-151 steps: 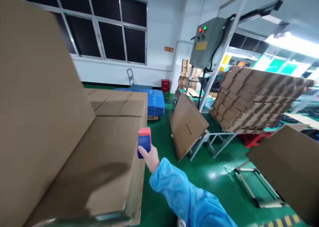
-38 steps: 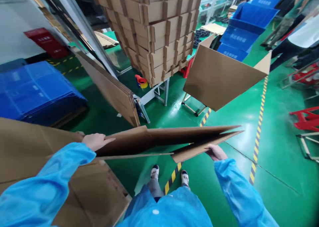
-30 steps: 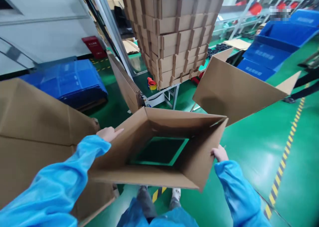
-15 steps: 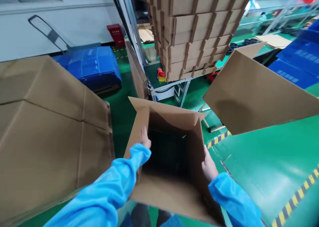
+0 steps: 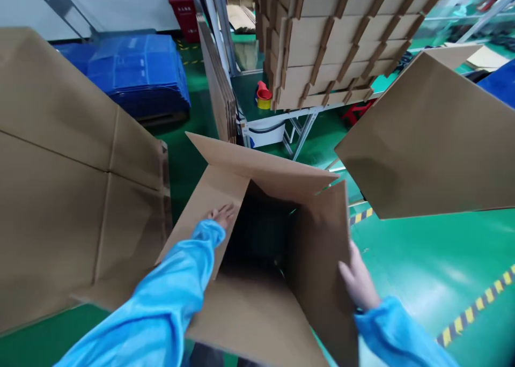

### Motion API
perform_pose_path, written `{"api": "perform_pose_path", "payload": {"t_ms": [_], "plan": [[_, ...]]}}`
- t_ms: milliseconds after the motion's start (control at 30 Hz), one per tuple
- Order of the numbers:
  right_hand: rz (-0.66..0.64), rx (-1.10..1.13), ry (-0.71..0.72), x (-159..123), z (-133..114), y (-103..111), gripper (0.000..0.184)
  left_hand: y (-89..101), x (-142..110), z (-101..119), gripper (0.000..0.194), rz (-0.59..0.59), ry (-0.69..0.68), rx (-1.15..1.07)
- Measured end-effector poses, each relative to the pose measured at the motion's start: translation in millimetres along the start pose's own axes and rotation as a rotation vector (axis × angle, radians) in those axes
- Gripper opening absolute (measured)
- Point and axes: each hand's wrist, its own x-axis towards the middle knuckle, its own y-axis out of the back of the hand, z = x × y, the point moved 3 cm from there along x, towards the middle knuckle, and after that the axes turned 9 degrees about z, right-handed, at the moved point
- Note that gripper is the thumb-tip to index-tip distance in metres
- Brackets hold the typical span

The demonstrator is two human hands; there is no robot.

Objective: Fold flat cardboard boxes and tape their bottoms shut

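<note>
A large brown cardboard box (image 5: 317, 259) stands opened out in front of me, its dark inside facing up and its flaps spread. My left hand (image 5: 220, 215) lies flat on the left flap, fingers stretched out. My right hand (image 5: 356, 282) presses flat against the outer face of the right flap. Both arms wear light blue sleeves.
A big flat cardboard sheet (image 5: 60, 168) leans at my left. Another opened box (image 5: 434, 141) sits at right on a stand. A tall stack of folded cartons (image 5: 346, 39) rests on a table behind, with tape rolls (image 5: 263, 95). Blue folded crates (image 5: 137, 72) lie on the green floor.
Five seconds ago my right hand held a blue and red tool by the big box. Since then I picked up a flat carton, spread it into a box, and the flaps have swung outward.
</note>
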Motion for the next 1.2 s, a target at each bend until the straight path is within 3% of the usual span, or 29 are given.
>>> {"api": "perform_pose_path", "payload": {"t_ms": [67,133,233,333,400,467,600,667,700,733,800,900,967,1033,1100,1200], "plan": [[-0.015,-0.009,-0.013,2.0,18.0,25.1,0.075,13.6,-5.8,-25.0,0.059,-0.043,-0.124,0.025],[0.015,-0.043,0.007,3.9,11.7,21.2,0.078,17.1,-14.5,-48.9,0.064,-0.039,-0.171,0.087],[0.074,-0.106,0.077,8.9,-37.0,-36.2,0.089,5.7,-24.2,-77.9,0.077,0.014,-0.021,0.168],[0.12,-0.16,0.156,16.8,-88.3,-102.1,0.089,-6.6,-24.8,-94.3,0.077,0.084,0.187,0.185],[0.086,-0.158,0.187,24.3,-101.4,-119.2,0.089,-7.7,-21.5,-100.8,0.076,0.122,0.26,0.172],[0.009,-0.126,0.218,34.3,-93.0,-106.1,0.086,-2.7,-18.7,-109.7,0.074,0.125,0.301,0.131],[-0.086,-0.138,0.191,57.7,-42.3,-31.3,0.076,23.3,-20.8,-145.2,0.067,0.16,0.257,0.068],[-0.048,-0.197,0.13,63.4,-30.8,-10.5,0.077,36.7,-26.7,-171.7,0.087,0.23,0.369,-0.032],[-0.031,-0.218,0.119,62.4,-33.5,-13.2,0.079,39.9,-30.4,-184.5,0.099,0.237,0.477,-0.12],[-0.022,-0.226,0.125,58.5,-41.3,-26.0,0.081,40.0,-34.1,-194.9,0.108,0.221,0.589,-0.218],[-0.035,-0.214,0.178,43.2,-65.7,-79.9,0.086,34.0,-39.6,-205.2,0.109,0.135,0.722,-0.366],[0.022,-0.265,0.257,11.0,-96.3,-196.6,0.089,22.8,-42.3,-203.6,0.096,0.078,0.72,-0.393],[0.037,-0.289,0.248,-8.2,-100.5,-269.8,0.087,16.1,-41.8,-202.0,0.093,0.077,0.712,-0.386],[-0.027,-0.362,0.273,-20.9,-93.0,-323.9,0.078,11.0,-39.6,-203.7,0.094,0.094,0.701,-0.366],[-0.179,-0.5,0.375,-26.9,-78.9,-355.7,0.067,8.0,-37.6,-208.5,0.093,0.104,0.673,-0.335],[-0.34,-0.661,0.546,-29.2,-58.9,-366.8,0.059,9.6,-44.3,-219.1,0.093,0.064,0.574,-0.312]]}}
